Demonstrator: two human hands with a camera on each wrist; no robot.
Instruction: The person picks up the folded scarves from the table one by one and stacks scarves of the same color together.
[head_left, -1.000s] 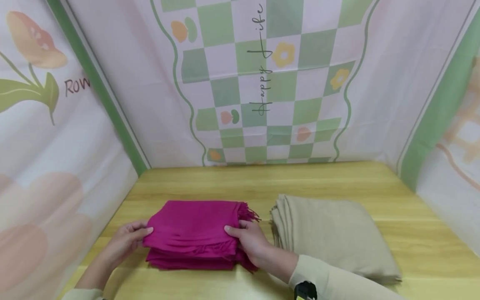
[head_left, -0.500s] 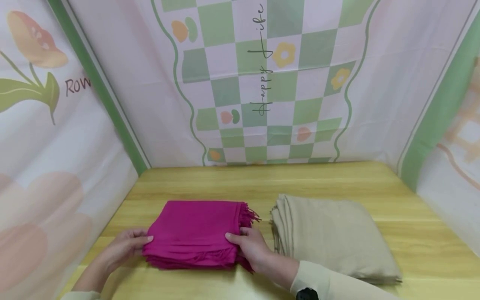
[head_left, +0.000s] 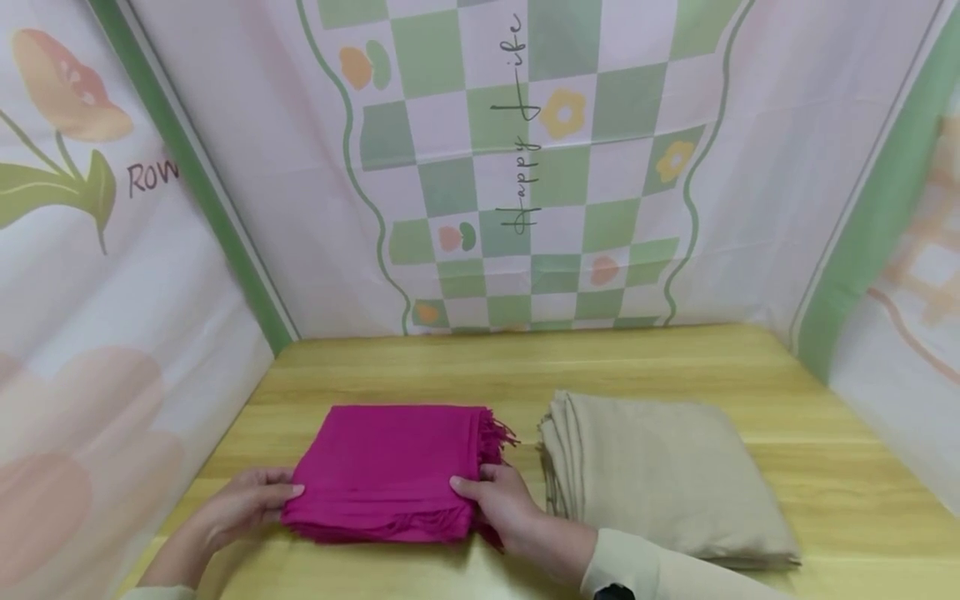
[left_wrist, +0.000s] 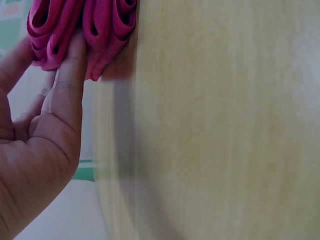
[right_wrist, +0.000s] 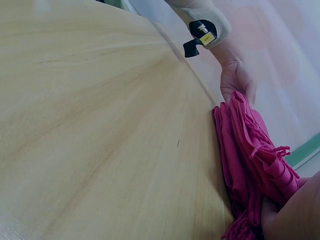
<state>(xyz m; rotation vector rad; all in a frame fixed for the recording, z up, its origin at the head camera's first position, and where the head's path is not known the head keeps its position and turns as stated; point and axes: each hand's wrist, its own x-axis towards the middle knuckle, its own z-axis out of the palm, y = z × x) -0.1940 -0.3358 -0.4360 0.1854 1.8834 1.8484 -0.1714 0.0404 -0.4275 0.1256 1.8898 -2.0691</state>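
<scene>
A magenta fringed scarf lies folded into a thick rectangle on the table, its tassels at the right side. My left hand pinches its near left corner, thumb on top. In the left wrist view, that hand's fingers reach between the folded layers. At the near right corner my right hand grips the scarf, thumb on top; its other fingers are partly hidden. The right wrist view shows both hands at opposite ends of the folded scarf.
To the right, a folded beige cloth lies close to my right forearm. The wooden table is bordered by printed fabric walls at the back, left and right.
Both hands have lowered the upper folded part of the scarf toward the near edge, closing the gap above the lower layers. The beige cloth stays where it was.
</scene>
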